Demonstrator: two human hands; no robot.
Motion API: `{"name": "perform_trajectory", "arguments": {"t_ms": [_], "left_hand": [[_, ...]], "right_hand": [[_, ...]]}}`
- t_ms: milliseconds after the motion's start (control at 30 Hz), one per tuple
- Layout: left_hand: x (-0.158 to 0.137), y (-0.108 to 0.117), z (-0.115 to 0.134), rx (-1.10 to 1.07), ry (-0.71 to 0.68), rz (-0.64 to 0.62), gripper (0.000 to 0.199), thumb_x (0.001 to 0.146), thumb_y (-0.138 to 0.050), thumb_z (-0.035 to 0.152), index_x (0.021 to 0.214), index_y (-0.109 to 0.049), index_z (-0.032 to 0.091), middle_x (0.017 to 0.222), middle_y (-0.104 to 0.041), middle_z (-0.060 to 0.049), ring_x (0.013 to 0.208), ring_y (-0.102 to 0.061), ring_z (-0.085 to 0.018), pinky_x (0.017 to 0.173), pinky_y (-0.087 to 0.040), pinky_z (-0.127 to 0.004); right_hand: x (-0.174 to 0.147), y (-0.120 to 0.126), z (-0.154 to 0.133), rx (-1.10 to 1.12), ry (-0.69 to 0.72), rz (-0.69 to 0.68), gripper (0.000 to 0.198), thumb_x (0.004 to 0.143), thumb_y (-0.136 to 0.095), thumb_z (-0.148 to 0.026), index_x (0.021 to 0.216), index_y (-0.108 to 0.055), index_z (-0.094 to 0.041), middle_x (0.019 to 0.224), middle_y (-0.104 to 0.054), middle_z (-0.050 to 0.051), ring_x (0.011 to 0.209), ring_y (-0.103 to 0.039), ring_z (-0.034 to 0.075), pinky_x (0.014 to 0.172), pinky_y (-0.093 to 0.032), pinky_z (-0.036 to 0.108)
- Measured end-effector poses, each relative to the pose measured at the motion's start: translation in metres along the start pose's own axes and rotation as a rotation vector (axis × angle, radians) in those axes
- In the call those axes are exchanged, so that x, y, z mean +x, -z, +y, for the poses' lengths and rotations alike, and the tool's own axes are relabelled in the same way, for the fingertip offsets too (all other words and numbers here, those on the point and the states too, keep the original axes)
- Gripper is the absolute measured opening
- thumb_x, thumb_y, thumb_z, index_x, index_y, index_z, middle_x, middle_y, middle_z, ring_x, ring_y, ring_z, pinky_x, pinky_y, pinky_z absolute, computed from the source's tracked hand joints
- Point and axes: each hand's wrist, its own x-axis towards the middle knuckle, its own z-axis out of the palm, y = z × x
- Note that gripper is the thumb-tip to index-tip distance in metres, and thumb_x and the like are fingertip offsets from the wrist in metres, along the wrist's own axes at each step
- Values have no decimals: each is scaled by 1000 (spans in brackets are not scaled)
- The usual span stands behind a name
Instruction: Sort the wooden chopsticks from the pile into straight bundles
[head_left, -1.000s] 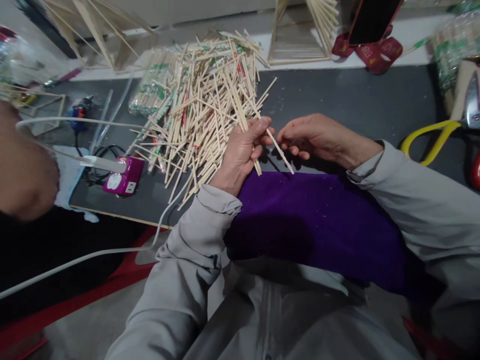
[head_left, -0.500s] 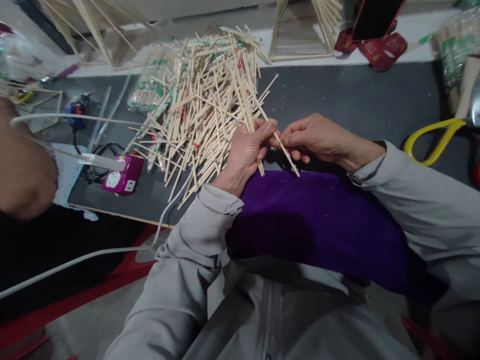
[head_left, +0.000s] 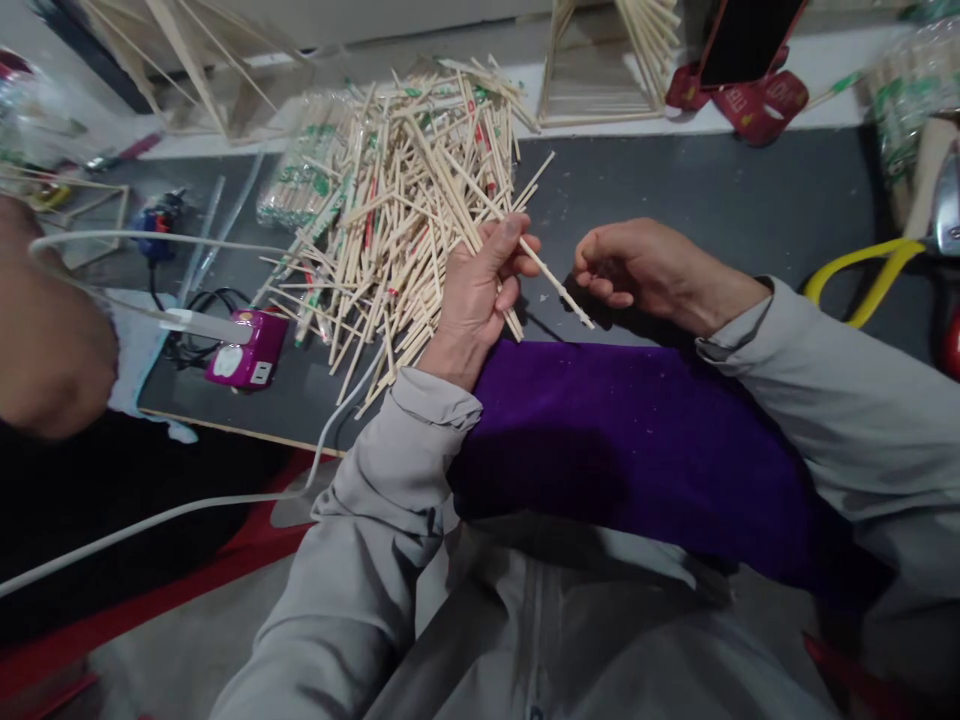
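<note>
My left hand (head_left: pixel 480 285) is closed around several thin wooden chopsticks (head_left: pixel 553 284), over the near right edge of a loose pile. One chopstick slants across the others under the thumb, its lower end rough and whitish, pointing down to the right. My right hand (head_left: pixel 637 270) is apart from them, just to the right, with its fingers curled in; whatever they may hold is hidden. The pile of chopsticks (head_left: pixel 420 230) spreads over the dark table left of my hands, some still in printed wrappers. A purple cloth (head_left: pixel 637 420) covers my lap below.
A magenta power adapter (head_left: pixel 247 350) with cables and a blue glue gun (head_left: pixel 154 225) lie left, near another person's arm (head_left: pixel 52 320). Stick frames (head_left: pixel 600 119) stand behind. At right are yellow-handled scissors (head_left: pixel 862 280) and bagged chopsticks (head_left: pixel 911 110); a phone (head_left: pixel 750 40) stands at the back.
My right hand has come away from the slanted chopstick and moved slightly right. My left hand has shifted a little left, tilting the chopsticks further to the left.
</note>
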Motion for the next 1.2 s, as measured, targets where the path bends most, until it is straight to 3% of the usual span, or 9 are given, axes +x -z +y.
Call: {"name": "perform_trajectory", "arguments": {"t_ms": [167, 333, 500, 800, 967, 1100, 1200], "left_hand": [[3, 1, -1, 27, 22, 35, 16, 89, -70, 32, 82, -66, 18, 71, -70, 1, 51, -62, -3, 30, -26, -12], [5, 3, -5, 65, 19, 58, 23, 82, -77, 38, 81, -64, 18, 67, -68, 2, 49, -60, -4, 31, -26, -13], [4, 2, -7, 58, 14, 47, 26, 79, -80, 37, 76, -62, 18, 66, -68, 1, 47, -59, -4, 32, -26, -16], [-2, -3, -8, 117, 65, -49, 28, 78, -80, 32, 71, -58, 16, 58, -62, 4, 44, -57, -4, 33, -26, -13], [-3, -3, -9, 156, 41, -73, 29, 81, -77, 33, 71, -57, 15, 56, -62, 3, 40, -53, -2, 32, -26, -12], [-3, -2, -10, 178, 41, -46, 29, 80, -78, 35, 73, -58, 16, 55, -62, 4, 40, -55, -3, 33, -27, -12], [-3, -3, -9, 172, 43, -52, 30, 81, -78, 36, 74, -57, 16, 56, -62, 4, 41, -57, -3, 33, -27, -12]], "right_hand": [[-1, 1, 2, 4, 35, -101, 25, 81, -56, -22, 57, -51, -18, 63, -57, 6, 41, -41, 7, 32, -27, 20], [-2, -2, 7, -53, 28, -135, 8, 76, -68, -14, 69, -65, -14, 65, -62, 5, 48, -51, 8, 34, -32, 17], [-3, -4, 7, -84, 44, -181, 5, 80, -70, -14, 78, -72, -11, 57, -59, 3, 46, -50, 8, 35, -33, 17], [-6, -11, 8, -280, 186, -69, 14, 81, -77, -22, 70, -73, -14, 53, -60, 3, 42, -50, 8, 37, -36, 19], [-9, -17, 8, -551, 213, -2, 19, 86, -67, -19, 68, -69, -15, 54, -59, 2, 45, -50, 9, 43, -36, 22], [-6, -22, 8, -810, 341, 111, 22, 85, -64, -17, 63, -63, -15, 57, -58, 1, 54, -52, 10, 51, -34, 23], [-4, -22, 10, -793, 337, 107, 24, 87, -63, -19, 64, -61, -15, 59, -57, 1, 55, -49, 9, 52, -32, 23]]}}
